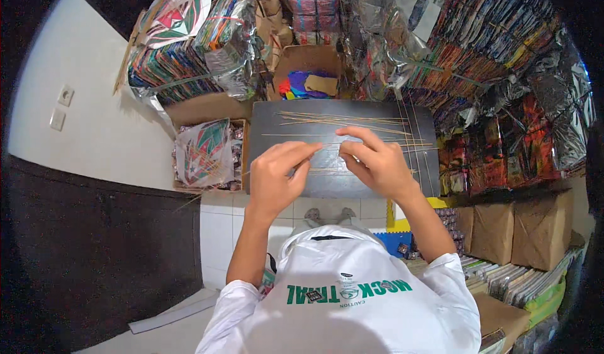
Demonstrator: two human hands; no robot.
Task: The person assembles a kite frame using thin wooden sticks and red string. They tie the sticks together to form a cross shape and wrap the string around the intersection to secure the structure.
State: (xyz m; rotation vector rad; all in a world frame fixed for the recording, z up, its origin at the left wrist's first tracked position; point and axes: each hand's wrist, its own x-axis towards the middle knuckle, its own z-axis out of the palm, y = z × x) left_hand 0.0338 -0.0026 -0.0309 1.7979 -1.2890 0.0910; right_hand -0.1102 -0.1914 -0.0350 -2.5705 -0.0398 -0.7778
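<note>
Both my hands are above a dark, low table [264, 118], a short gap between their fingertips. My left hand [277, 171] is closed in a pinch, thumb against index finger. At its fingertips there seems to be something very thin, too fine to make out. With the index finger raised, my right hand [380, 162] curls its thumb and other fingers together; what they hold is hidden. Several thin, pale sticks [343, 120] lie across the table's far part. More thin sticks [420, 145] cross one another beyond my right hand, at the table's right side.
An open carton [242, 159] with printed sheets on top stands left of the table. Behind it, another carton [308, 58] holds colourful pieces. Tall wrapped stacks [472, 46] crowd the back and right. Brown paper-wrapped packages [541, 228] sit at the right.
</note>
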